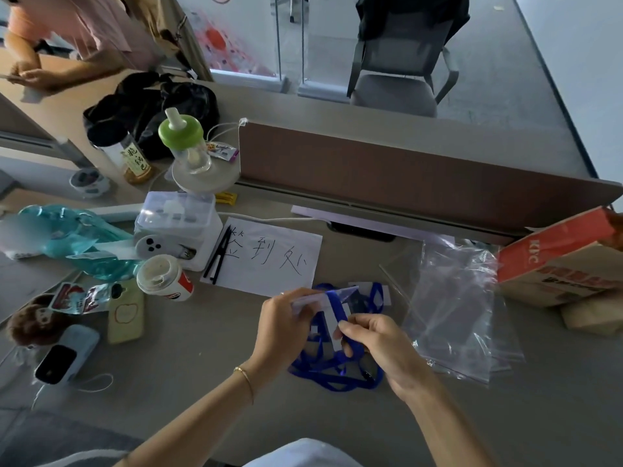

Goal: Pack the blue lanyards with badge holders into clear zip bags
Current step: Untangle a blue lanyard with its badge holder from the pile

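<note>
My left hand (pixel 286 323) grips a clear badge holder (pixel 332 295) by its left end, a little above the desk. A blue lanyard strap (pixel 341 310) crosses the holder, and my right hand (pixel 381 345) pinches that strap just below it. More blue lanyards (pixel 332 375) lie in a loose pile on the desk under both hands, with another badge holder (pixel 379 293) behind them. A stack of clear zip bags (pixel 462 315) lies flat to the right of my right hand.
A white paper sign (pixel 269 256) with black pens sits behind my hands. A cup (pixel 165 278), phones, a plush toy and a white box crowd the left. A KFC cardboard box (pixel 559 261) stands at the right. A brown divider panel (pixel 404 173) runs along the back.
</note>
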Available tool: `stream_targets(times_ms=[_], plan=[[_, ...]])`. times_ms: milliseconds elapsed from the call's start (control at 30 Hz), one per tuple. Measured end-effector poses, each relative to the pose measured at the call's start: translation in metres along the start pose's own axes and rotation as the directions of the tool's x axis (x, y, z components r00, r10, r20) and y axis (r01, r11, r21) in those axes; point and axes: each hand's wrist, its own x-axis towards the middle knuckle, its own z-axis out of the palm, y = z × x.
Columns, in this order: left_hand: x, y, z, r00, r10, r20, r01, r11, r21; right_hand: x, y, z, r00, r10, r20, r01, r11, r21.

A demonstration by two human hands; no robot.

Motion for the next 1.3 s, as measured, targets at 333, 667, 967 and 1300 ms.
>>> stream_targets(times_ms=[333,667,967,1300], plan=[[0.022,0.027,-0.001,0.832,-0.525,0.179,0.512,0.603,-0.612,0.008,0.013,-0.001,0.995,-0.082,0.063,0.079,0.995,0.059],[0.03,0.041,-0.009,0.76,-0.581,0.292,0.59,0.427,-0.686,0.017,0.034,0.009,0.993,-0.036,0.116,0.048,0.993,-0.105],[0.035,0.02,-0.041,0.566,-0.412,0.714,0.782,0.542,-0.307,0.024,0.045,-0.007,0.985,-0.049,0.167,0.08,0.979,-0.187],[0.037,0.025,-0.04,0.438,-0.432,0.789,0.513,0.84,0.176,0.035,0.034,-0.013,0.989,0.009,0.147,0.024,0.974,-0.224]])
